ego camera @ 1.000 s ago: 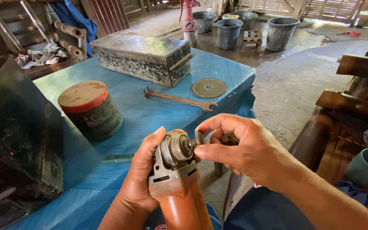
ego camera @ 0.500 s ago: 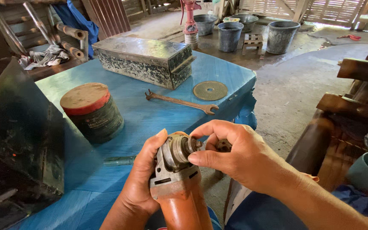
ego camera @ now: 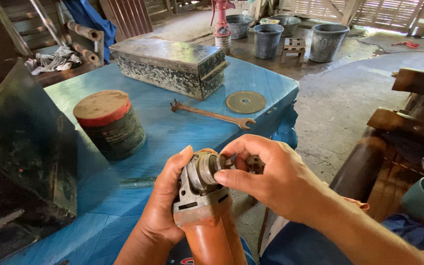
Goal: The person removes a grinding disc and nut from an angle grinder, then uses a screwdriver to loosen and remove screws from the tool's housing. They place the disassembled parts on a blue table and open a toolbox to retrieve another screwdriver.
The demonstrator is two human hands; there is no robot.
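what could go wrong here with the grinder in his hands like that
The right hand pinches small parts at the spindle of the orange angle grinder, held past the edge of the blue table; a dropped part would likely fall to the rough floor. The left hand wraps the head near the spindle, so fingers could be pinched if it turned. No guard is visible.

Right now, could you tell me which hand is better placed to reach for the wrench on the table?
Probably the right hand: its fingers only pinch the spindle, while the left hand grips the angle grinder. The wrench lies just beyond.
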